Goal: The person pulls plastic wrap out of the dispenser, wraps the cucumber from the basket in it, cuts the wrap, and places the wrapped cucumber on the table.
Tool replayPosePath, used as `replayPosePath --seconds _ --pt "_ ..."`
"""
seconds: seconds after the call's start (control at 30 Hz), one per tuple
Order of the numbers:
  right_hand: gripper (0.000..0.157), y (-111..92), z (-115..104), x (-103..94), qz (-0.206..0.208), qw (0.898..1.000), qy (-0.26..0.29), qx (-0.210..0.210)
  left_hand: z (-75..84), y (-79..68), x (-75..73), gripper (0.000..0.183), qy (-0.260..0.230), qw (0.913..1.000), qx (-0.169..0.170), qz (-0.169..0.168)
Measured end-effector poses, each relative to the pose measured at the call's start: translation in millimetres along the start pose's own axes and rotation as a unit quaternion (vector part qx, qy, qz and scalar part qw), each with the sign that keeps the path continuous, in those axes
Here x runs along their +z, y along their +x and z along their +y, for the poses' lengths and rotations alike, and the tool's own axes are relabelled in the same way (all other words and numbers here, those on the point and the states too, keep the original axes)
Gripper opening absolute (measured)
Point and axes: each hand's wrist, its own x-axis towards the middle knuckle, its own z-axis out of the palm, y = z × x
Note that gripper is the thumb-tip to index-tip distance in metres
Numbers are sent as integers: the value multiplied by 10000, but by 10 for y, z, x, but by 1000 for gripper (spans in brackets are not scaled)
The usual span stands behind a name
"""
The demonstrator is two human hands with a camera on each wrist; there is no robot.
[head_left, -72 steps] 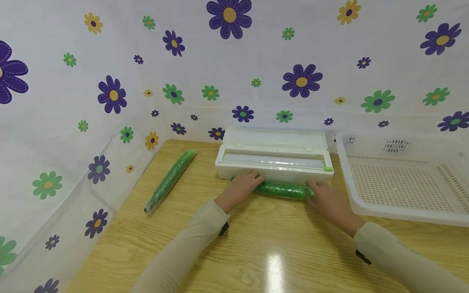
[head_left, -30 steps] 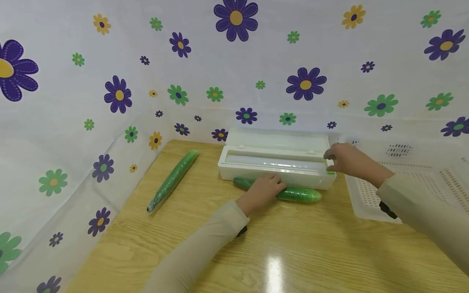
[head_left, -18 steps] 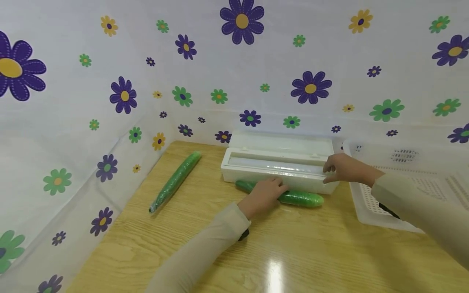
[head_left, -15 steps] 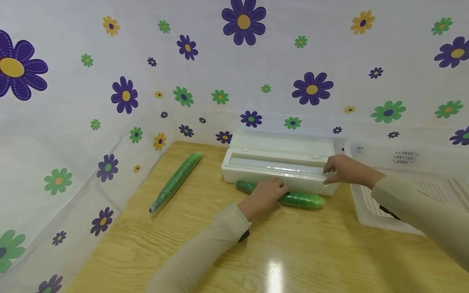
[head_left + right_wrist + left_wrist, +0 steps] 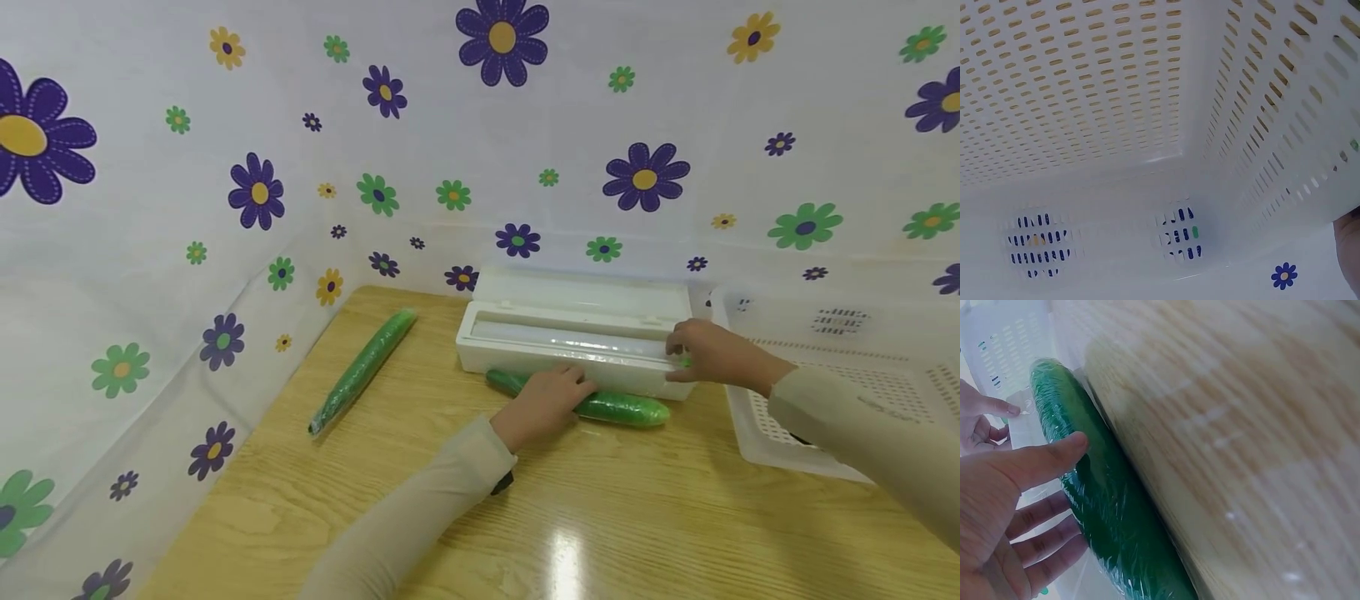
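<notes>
In the head view, my left hand [image 5: 546, 404] lies across a cucumber [image 5: 622, 409] in clear plastic film, along the front of a long white cling film dispenser [image 5: 555, 363]. The left wrist view has the thumb on the cucumber's near side and the fingers at its far side, loosely gripping it. My right hand [image 5: 720, 354] is at the dispenser's right end, thumb and curled fingers around a small green slide cutter [image 5: 684, 361] that shows between them. The dispenser's lid [image 5: 585, 292] stands raised at the back, with a roll of film [image 5: 570, 337] inside.
A second film-wrapped cucumber [image 5: 362, 371] lies slanted on the wooden table [image 5: 420, 433] at the left. To the right stands a white perforated basket [image 5: 765, 446], partly behind my right sleeve. A flower-patterned sheet [image 5: 300, 250] hangs behind and to the left.
My right hand has left the cucumber's right end for the dispenser's right end. My left hand has shifted right to the cucumber's middle. Over the last half second both hands stay nearly still.
</notes>
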Motion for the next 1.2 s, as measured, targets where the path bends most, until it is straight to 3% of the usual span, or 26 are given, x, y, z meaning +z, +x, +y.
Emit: replayPosePath --seconds 0.2,0.37,0.53,0.7,0.9,1.07,1.2 --pt "26 -10 -3 29 139 9999 -41 -18 -13 -1 -15 41 -84 9999 -103 68" --pt "26 -30 40 61 285 9996 31 -64 26 113 -108 27 -367 9978 -411 363" --pt "26 -83 91 45 500 9985 131 -152 172 421 -368 19 -687 9911 -760 846" --pt "24 -108 110 43 612 9976 191 -279 304 781 -478 18 -1020 9866 -978 813" --pt "31 -94 107 39 495 9982 262 -212 417 1023 -412 17 -1389 9817 -1176 563" --pt "42 -121 149 23 533 9983 27 -229 457 1089 -337 16 -1506 9775 -1261 767" --pt "40 -121 181 54 522 9978 -109 -387 491 1119 -349 15 -1624 9743 -1322 828"
